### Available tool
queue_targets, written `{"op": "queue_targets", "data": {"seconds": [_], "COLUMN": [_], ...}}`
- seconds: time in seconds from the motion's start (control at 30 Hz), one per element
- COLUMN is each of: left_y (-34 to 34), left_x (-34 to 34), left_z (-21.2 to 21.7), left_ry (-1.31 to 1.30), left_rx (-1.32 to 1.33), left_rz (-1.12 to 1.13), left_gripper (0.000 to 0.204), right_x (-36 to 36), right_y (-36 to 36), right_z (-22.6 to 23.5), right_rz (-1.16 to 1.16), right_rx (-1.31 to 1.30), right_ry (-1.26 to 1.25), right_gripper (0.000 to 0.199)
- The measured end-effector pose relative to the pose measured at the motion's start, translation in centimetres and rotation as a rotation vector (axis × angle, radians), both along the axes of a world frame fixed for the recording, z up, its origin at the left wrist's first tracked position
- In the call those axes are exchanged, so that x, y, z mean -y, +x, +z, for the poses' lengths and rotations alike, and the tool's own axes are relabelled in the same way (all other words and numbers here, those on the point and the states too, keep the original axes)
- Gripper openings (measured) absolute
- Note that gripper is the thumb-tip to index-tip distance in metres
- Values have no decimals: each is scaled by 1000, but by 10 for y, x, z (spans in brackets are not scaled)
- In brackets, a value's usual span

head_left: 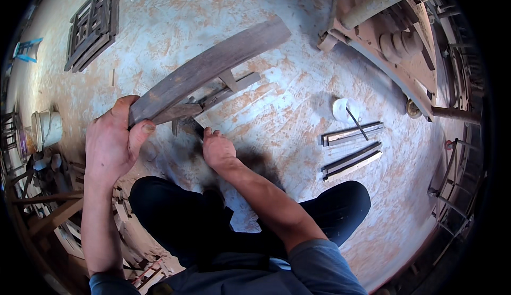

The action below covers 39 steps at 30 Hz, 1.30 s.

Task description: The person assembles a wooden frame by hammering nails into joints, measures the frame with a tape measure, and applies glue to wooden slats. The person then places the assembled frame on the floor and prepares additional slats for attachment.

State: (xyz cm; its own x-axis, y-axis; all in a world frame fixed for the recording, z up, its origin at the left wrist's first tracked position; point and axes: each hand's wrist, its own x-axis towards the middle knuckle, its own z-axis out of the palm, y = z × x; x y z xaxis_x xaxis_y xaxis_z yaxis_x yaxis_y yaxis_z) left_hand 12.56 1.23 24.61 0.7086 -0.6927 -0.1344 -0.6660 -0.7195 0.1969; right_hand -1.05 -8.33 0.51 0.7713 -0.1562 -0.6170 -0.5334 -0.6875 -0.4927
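Note:
My left hand (109, 140) is closed round the near left end of a dark wooden frame (213, 58), its thumb on the edge. The frame has a long, wide board on top and narrower pieces joined below, tilted up off the floor. My right hand (218, 148) is closed on the dark handle of what looks like a hammer (198, 130). Its head, partly hidden in shadow, lies close under the frame's near corner, beside my left thumb. Whether it touches the wood I cannot tell.
Wooden strips (352, 160) lie on the floor to the right, beside a white pot (346, 110) with a stick across it. Stacked wooden frames (91, 29) lie at the far left. A wooden workbench (383, 66) stands far right; a white bucket (49, 129) is at left.

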Motion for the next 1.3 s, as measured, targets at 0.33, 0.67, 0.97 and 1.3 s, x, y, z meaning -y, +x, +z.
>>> {"op": "queue_targets", "data": {"seconds": [0.33,0.67,0.97,1.3], "left_y": [0,-2,-5,-3], "left_x": [0,-2,-1,-3], "left_z": [2,-1,0,-1], "left_ry": [2,-22,0,-43], "left_rx": [3,-9,7,-3], "left_rz": [-1,-31,-23,-29], "left_gripper": [53,51,54,48], "right_x": [-6,1,-9,49], "right_y": [-1,-4,-7,-27], "right_z": [-10,-7,0,83], "right_rz": [43,59,67,14], "right_rx": [63,38,5,-221], "right_ry": [7,0,61,497], "right_gripper": [39,36,33,41]}}
